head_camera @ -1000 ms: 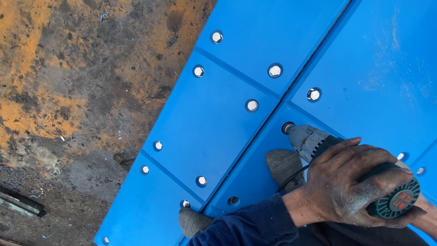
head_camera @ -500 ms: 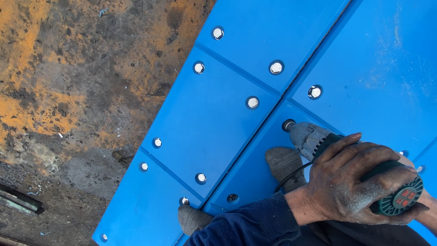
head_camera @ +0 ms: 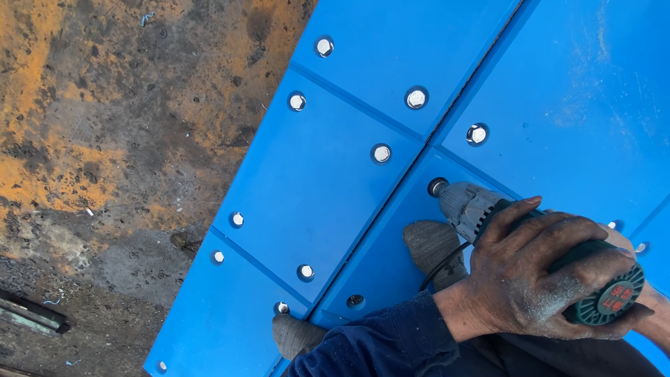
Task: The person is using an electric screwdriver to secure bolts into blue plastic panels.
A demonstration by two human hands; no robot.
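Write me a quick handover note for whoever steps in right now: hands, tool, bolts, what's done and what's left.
Left hand: wrapped over the green power driver, its nose set on a bolt hole near the panel seam.
Right hand: only an edge shows under the tool's rear; grip unclear.
Blue panels: most holes show silver bolt heads, e.g..
Left: one dark hole near the sleeve looks unfilled; tightness of the seated bolts cannot be judged.

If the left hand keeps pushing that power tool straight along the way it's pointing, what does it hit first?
The left hand aims the green power tool up-left; its tip sits at a bolt hole in the blue panel. So it would likely meet that hole's fastener first, though the tip hides it.
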